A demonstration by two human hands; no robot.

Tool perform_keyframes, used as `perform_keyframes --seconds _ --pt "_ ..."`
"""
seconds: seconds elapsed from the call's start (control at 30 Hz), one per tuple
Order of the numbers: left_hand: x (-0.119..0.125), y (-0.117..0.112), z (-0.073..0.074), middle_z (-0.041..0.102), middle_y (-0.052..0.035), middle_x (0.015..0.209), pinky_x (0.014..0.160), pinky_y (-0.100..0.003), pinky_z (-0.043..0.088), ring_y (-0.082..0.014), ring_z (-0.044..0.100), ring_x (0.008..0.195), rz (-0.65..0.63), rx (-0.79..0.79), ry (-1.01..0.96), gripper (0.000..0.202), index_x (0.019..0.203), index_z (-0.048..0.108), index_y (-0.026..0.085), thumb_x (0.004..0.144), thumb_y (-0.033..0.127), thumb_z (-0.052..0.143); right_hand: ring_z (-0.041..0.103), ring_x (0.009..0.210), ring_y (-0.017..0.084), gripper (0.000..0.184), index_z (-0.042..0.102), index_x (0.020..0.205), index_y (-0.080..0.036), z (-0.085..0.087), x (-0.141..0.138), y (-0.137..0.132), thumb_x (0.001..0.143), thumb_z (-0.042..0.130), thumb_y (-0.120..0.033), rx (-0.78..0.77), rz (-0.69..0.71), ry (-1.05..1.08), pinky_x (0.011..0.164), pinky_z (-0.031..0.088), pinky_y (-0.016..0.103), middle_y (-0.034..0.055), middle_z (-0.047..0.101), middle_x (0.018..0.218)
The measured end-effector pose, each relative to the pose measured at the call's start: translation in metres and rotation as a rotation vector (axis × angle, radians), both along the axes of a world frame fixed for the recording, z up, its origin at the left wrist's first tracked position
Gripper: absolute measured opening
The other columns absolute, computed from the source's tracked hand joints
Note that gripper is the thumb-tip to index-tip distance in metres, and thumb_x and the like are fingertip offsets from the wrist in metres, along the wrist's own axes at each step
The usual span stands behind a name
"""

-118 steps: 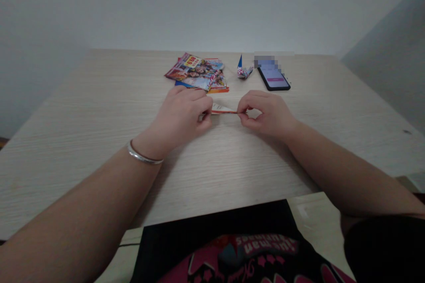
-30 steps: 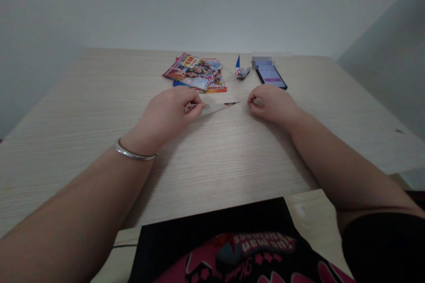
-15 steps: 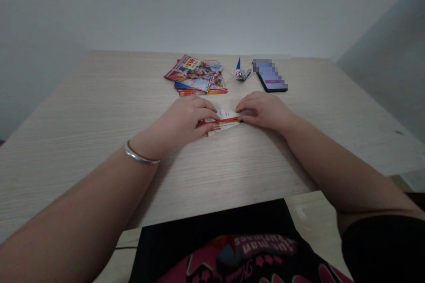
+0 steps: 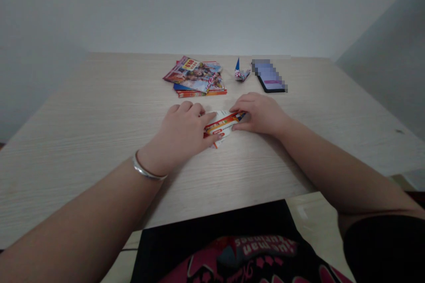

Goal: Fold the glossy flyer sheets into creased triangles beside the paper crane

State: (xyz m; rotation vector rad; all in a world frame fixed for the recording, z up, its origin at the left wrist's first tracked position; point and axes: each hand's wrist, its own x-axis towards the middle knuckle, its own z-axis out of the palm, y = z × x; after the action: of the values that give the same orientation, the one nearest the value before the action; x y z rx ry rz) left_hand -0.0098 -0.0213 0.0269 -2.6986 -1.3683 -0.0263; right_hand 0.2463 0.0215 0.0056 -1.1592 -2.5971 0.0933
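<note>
Folded paper: printed red, orange and white, lying on the table between your hands. Your left hand pinches its near-left end; your right hand presses its far-right end with curled fingers. Beyond: stack of leaflets, small paper crane, phone.

The phone is partly blurred out; the folded paper's ends are covered by the left hand and right hand.
</note>
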Motion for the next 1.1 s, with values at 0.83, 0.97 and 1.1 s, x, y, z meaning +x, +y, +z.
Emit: perform_keyframes --seconds 0.83,0.97,1.1 --pt "-0.008 0.012 -0.011 0.073 -0.0152 0.126 0.105 -0.046 0.053 -0.0328 0.067 0.116 -0.108 -0.101 -0.085 0.038 0.125 0.074 0.013 0.099 0.040 0.067 0.061 0.129 0.041 0.100 0.064 0.140 -0.011 0.004 -0.022 -0.028 0.074 0.071 -0.086 -0.019 -0.127 -0.250 0.107 0.048 0.053 0.0219 0.064 0.147" --pt "-0.008 0.010 -0.008 0.074 -0.0147 0.125 0.097 -0.044 0.055 -0.0329 0.069 0.114 -0.089 -0.063 -0.038 0.042 0.131 0.072 0.014 0.100 0.042 0.067 0.068 0.119 0.038 0.082 0.066 0.124 -0.014 0.009 -0.027 -0.032 0.076 0.075 -0.079 -0.071 -0.143 -0.214 0.102 0.050 0.050 0.0201 0.073 0.131" --pt "-0.006 0.009 -0.003 0.076 -0.0119 0.121 0.092 -0.041 0.054 -0.0316 0.071 0.110 -0.066 -0.071 0.010 0.040 0.128 0.073 0.017 0.102 0.045 0.063 0.069 0.118 0.037 0.062 0.065 0.117 -0.015 0.009 -0.028 -0.032 0.082 0.077 -0.065 -0.068 -0.135 -0.193 0.102 0.050 0.047 0.0182 0.075 0.125"
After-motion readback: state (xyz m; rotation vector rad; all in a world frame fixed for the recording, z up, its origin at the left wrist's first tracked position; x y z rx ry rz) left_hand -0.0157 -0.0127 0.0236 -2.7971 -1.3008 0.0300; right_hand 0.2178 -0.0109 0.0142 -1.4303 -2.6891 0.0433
